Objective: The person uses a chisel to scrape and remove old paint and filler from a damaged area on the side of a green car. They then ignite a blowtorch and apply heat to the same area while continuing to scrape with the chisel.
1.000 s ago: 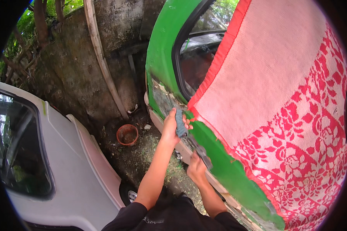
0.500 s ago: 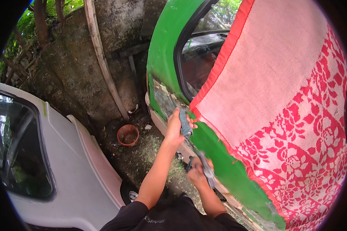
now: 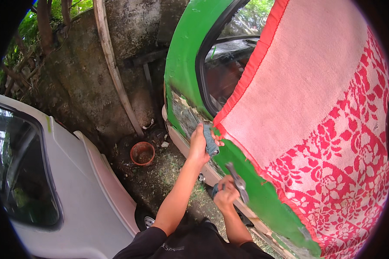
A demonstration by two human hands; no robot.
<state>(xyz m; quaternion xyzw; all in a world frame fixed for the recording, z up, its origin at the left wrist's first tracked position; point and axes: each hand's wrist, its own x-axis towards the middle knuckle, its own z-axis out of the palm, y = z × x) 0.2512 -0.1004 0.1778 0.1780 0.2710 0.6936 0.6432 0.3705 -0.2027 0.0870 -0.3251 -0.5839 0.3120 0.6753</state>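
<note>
My left hand (image 3: pixel 199 144) is wrapped around a chisel-like tool with a thick grey-green handle (image 3: pixel 211 141). Its thin shaft points up and away toward the scraped patch (image 3: pixel 186 113) on the green car body (image 3: pixel 242 157); the exact tip is hard to make out. A metal end of the handle faces back toward me. Lower and to the right, my right hand (image 3: pixel 226 194) grips a hammer (image 3: pixel 237 182), slightly blurred. The hammer head is apart from the tool's end. Bare metal and flaking paint show on the patch.
A red and white patterned towel (image 3: pixel 307 86) hangs over the green car's side, its hem close to my left hand. To the left stands a silver-grey car (image 3: pixel 86 185). An orange bucket (image 3: pixel 142 154) sits on the dirt near a stained wall (image 3: pixel 86 82) with a leaning plank (image 3: pixel 112 60).
My right hand and the hammer have shifted a little to the right, and the hammer head has turned. My left hand with the tool has moved slightly right and down.
</note>
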